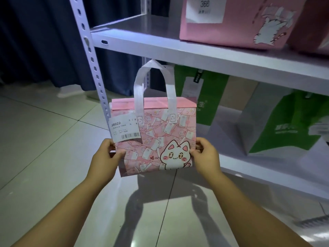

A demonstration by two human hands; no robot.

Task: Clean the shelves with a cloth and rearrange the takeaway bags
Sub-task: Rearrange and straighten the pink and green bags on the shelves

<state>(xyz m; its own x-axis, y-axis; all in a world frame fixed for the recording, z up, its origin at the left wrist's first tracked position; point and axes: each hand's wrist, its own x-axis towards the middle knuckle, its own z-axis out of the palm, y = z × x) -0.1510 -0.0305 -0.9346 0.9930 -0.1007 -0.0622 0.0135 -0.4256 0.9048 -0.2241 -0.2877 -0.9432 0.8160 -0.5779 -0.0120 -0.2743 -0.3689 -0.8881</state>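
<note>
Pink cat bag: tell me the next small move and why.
Probably lift the pink cat bag and set it on the bare left stretch of the upper shelf. The left hand and right hand pinch its lower sides, holding it upright in the air, and that stretch lies free beside a second pink bag.

The takeaway bag (154, 138) I hold at the centre of the frame is pink, patterned all over with small white slips. A white cat with pink ears and cheeks is printed at its lower right. Its handles (138, 90) are white, and its label (124, 130) is white with black print and a barcode. At upper right the upper bag (213, 31) is pink with a white cat. Right of centre stand a green bag (219, 90) and a green-and-grey bag (288, 129). The shelves (178, 50) are pale lilac-white, the curtain (44, 41) at upper left dark blue, and the floor (44, 139) pale grey tile.
</note>
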